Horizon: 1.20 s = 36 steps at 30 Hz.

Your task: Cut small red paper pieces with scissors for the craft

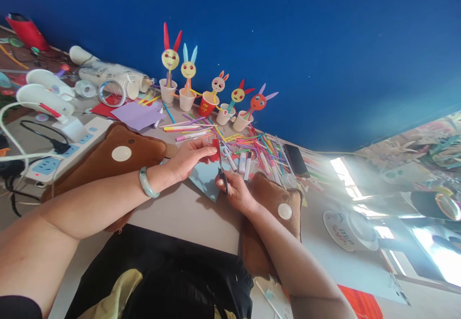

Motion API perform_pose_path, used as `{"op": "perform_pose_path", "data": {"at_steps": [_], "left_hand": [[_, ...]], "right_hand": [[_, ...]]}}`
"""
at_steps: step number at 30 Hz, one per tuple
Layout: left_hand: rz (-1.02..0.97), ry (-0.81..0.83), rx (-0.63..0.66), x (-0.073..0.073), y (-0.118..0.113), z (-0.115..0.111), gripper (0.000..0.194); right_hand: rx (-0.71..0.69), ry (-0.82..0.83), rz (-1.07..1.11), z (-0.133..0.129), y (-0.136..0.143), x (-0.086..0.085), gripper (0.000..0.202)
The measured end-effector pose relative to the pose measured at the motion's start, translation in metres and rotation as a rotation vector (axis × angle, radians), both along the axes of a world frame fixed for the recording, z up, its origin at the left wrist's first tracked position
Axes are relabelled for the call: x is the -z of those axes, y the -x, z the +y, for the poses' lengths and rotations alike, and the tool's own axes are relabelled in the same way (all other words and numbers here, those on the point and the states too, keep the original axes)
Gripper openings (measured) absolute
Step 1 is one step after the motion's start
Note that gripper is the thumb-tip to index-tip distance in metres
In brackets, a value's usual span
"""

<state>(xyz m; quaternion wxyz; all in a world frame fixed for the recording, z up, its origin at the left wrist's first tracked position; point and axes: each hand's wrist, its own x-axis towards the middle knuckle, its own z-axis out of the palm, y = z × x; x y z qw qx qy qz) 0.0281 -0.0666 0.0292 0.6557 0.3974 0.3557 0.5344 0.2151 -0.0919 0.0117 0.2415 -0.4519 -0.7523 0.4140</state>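
Note:
Between the thumb and fingers of my left hand (pixel 192 157) is a small piece of red paper (pixel 215 149). My right hand (pixel 235 192) grips a pair of scissors with dark handles (pixel 224 181), and the blades point up beside the red paper. Whether the blades touch the paper I cannot tell. Under both hands lies a light blue sheet of paper (pixel 203 180) on the table. Brown cushions, one on the left (pixel 108 158) and one on the right (pixel 272 196), lie beneath my forearms.
Several paper cups with rabbit-faced figures (pixel 188 70) stand along the blue wall. Markers and coloured sticks (pixel 248 146) are scattered before them. A power strip (pixel 68 148) with cables and purple paper (pixel 139 115) lie left. A phone (pixel 296 159) and a white bowl (pixel 349 230) are on the right.

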Motion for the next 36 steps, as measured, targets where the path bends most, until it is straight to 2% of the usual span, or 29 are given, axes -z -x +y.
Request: {"op": "perform_pose_path", "data": {"at_steps": [36], "left_hand": [[-0.009,-0.050,-0.009,-0.0057,0.0036,-0.0007,0.020]], "right_hand": [[-0.023,-0.088,-0.023,0.0029,-0.0023,-0.0038,0.056]]}}
